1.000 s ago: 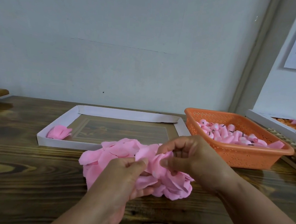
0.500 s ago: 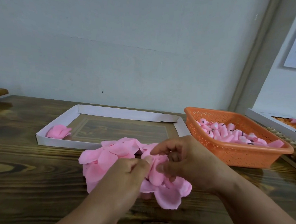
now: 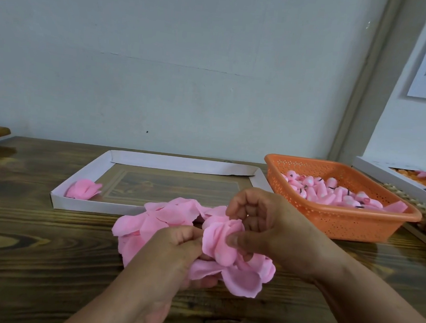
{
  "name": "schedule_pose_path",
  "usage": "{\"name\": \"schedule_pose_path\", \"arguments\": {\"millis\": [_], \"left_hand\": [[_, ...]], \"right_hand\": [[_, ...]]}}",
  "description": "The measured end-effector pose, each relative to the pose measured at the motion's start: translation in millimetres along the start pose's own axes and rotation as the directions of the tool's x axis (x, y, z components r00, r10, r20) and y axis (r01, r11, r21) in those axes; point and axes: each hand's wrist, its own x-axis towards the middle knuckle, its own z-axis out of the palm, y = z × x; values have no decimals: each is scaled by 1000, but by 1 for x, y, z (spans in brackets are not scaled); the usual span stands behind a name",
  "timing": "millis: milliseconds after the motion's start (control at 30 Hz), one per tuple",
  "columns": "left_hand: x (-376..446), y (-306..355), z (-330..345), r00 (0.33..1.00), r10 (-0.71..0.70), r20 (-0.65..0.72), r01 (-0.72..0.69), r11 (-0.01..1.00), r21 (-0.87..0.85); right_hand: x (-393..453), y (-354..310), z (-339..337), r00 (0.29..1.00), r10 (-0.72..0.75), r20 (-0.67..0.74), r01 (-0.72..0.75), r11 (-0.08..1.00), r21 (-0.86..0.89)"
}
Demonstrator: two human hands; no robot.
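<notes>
Petals in hand: a layered pink fabric petal cluster (image 3: 222, 242) sits between both sets of fingers, low over the dark wooden bench (image 3: 37, 250).
Right hand: the right hand (image 3: 272, 231) curls over the cluster, with thumb and fingers (image 3: 236, 240) pinching its upper petal.
Left hand: the left hand (image 3: 175, 249) grips the cluster's base, its fingers (image 3: 186, 235) curled and pressed together.
Loose heap: loose pink fabric petals (image 3: 157, 218) lie on the bench behind the left fingers, touching them.
Tray: a shallow white cardboard tray (image 3: 83, 205) lies beyond the fingers, with a pink fabric flower (image 3: 84, 189) in its left corner.
Basket: an orange perforated plastic basket (image 3: 341, 223) stands near, to the right of the right fingers, and holds small pink buds (image 3: 330, 194).
</notes>
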Motion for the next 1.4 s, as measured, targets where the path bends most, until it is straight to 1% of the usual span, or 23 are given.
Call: {"name": "schedule_pose_path", "arguments": {"millis": [100,167,267,400,500,600,733,800,833,933,1000,1133,1167,1267,1400], "left_hand": [[0,-2,-2,999,16,36,-14,998,-57],[-2,-4,-3,996,45,79,-41,998,-54],[-2,-7,-1,996,85,40,-85,996,-14],[-4,-5,4,993,112,-48,-104,984,143],[-7,-2,6,979,176,-99,-140,944,298],[-8,-2,6,966,232,-113,-164,890,425],[-9,-1,7,973,215,-82,-150,862,483],[-10,0,8,976,202,-84,-140,872,470],[-11,1,8,976,195,-98,-135,890,435],[-11,1,8,980,146,-134,-113,967,227],[-9,0,6,991,108,-78,-96,985,143],[-6,-2,2,998,33,45,-36,998,61],[-6,-2,1,998,30,53,-33,998,50],[-5,-2,1,997,32,75,-35,999,34],[-5,-3,-1,995,18,97,-19,1000,6]], "right_hand": [[-1,-1,0,999,10,-33,-11,1000,-29],[-1,1,0,998,24,-53,-26,999,-41],[-3,2,4,996,33,-78,-35,999,-18],[-4,4,11,996,9,-92,-16,997,-70],[-5,3,15,997,12,-76,-18,997,-76],[-5,2,16,997,7,-75,-12,997,-70],[-5,3,15,998,0,-63,-5,997,-83],[-5,5,15,999,10,-47,-13,997,-70],[-5,6,15,999,11,-47,-15,998,-66],[-5,7,13,997,-11,-71,4,994,-108],[-5,6,10,995,-54,-79,39,983,-179],[-7,3,7,994,-103,-37,91,965,-248],[-8,3,6,995,-97,-26,88,968,-236],[-8,4,7,999,-46,-2,45,991,-125],[-8,3,11,1000,-7,-11,7,1000,-19]]}}
